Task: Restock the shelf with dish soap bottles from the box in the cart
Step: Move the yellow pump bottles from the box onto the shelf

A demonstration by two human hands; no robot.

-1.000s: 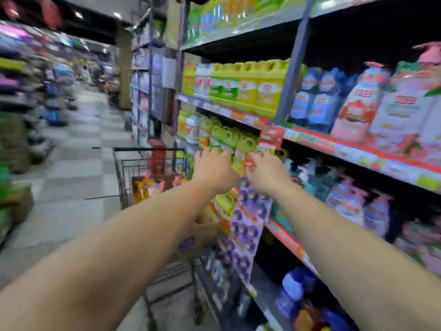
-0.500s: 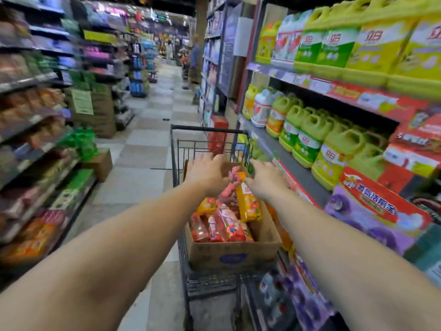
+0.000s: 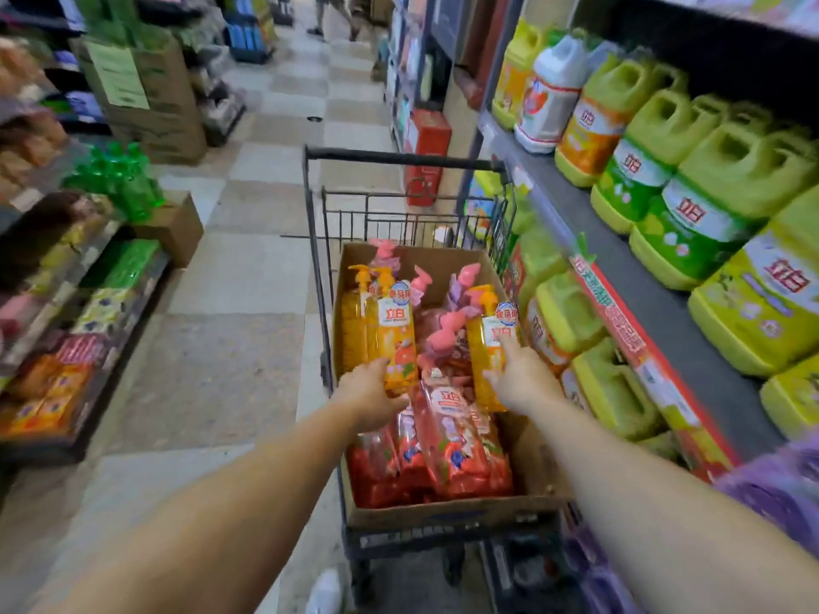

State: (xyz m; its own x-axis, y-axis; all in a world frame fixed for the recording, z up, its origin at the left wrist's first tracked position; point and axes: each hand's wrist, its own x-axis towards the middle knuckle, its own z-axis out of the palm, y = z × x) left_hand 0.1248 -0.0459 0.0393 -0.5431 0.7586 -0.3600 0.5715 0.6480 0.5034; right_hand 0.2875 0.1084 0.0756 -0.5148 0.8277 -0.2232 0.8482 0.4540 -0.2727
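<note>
A cardboard box point(image 3: 447, 518) sits in a dark wire cart point(image 3: 401, 155) in the aisle. It holds orange pump bottles of dish soap standing at the back and red bottles with pink pumps point(image 3: 447, 436) lying toward me. My left hand point(image 3: 370, 394) grips the lower part of an orange bottle point(image 3: 394, 330) at the box's left. My right hand point(image 3: 520, 378) is wrapped around another orange bottle point(image 3: 489, 334) at the right. The shelf point(image 3: 656, 299) of green and yellow jugs runs along the right.
Large green and yellow detergent jugs point(image 3: 691, 201) fill the right shelf levels. A red box point(image 3: 425, 157) stands beyond the cart. On the left are low shelves, green bottles point(image 3: 117, 179) and stacked cartons point(image 3: 146, 95). A person's legs point(image 3: 332, 15) show far down the aisle.
My view has swung from the shelf down to the cart. Both hands moved from the shelf's jugs into the box and took hold of orange bottles.
</note>
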